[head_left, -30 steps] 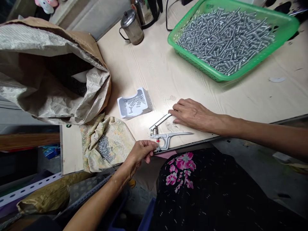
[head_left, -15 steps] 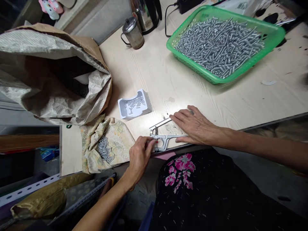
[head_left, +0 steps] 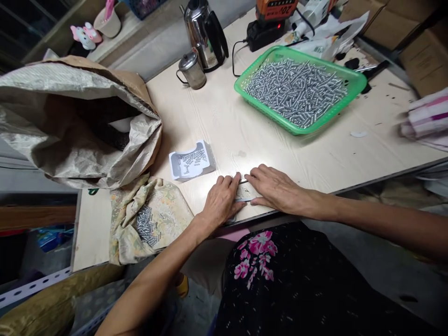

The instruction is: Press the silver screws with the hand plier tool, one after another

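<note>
My left hand (head_left: 221, 201) lies palm down over the head of a metal hand press tool (head_left: 244, 190) at the near edge of the table (head_left: 245, 126). My right hand (head_left: 276, 189) rests flat over the tool's handles, fingers stretched out and pointing left. Only a small strip of the tool shows between the two hands. A small white tray (head_left: 191, 162) holding several short metal pins sits just behind my left hand.
A green basket (head_left: 299, 88) full of metal pins stands at the back right. An open paper sack (head_left: 80, 121) lies at the left, with a patterned cloth (head_left: 150, 219) carrying more pins in front of it. A kettle (head_left: 206, 32) and steel mug (head_left: 192, 70) stand behind.
My left hand moved from the tool's head at the table edge up onto the tool and now covers it. My right hand slid left to press on the handles.
</note>
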Demonstrator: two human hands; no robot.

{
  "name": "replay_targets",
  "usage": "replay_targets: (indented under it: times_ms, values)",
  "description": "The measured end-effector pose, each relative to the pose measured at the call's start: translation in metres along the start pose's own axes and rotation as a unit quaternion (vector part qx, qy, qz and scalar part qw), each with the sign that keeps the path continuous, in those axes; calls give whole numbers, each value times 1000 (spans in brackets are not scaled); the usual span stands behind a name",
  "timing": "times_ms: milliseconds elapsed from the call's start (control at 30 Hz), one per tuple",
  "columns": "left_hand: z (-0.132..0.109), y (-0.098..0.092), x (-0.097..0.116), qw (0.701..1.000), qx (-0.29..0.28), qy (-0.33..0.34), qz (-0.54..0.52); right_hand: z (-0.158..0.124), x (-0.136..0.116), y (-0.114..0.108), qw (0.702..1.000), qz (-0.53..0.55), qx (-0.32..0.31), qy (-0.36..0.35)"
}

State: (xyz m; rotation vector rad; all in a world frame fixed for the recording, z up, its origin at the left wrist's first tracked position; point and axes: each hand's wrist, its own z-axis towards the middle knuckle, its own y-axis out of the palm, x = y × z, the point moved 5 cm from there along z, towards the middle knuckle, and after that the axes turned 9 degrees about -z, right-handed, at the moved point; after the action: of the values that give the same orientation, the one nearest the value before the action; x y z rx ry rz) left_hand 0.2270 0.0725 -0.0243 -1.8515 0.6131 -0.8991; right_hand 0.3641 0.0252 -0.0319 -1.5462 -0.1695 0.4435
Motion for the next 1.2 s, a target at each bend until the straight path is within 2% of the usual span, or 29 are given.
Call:
replay_targets:
  times_ms: [233, 400, 600, 833, 967, 1067, 1133, 1200]
  values:
    - [16, -5, -4, 999, 24, 24, -18, 11, 4, -2, 999, -36, -21, -5]
    - [24, -3, 3, 999, -7, 54, 5, 13, 7, -4, 1000, -21, -17, -10]
    - [28, -1, 3, 999, 4, 44, -2, 22, 9, 5, 1000, -4, -27, -3]
    - [30, 1, 4, 999, -12, 34, -36, 24, 5, 10, 999, 26, -22, -38]
    - [30, 0, 4, 999, -16, 21, -19, 23, 7, 9, 999, -5, -25, -26]
    - [19, -5, 0, 999, 25, 18, -36, 21, 11, 2, 999, -22, -13, -29]
    - [2, -12, -5, 993, 83, 30, -72, 17, 13, -5, 999, -15, 12, -39]
    - [-21, -20, -16, 981, 160, 8, -110, 12, 14, -14, 998, -6, 48, -32]
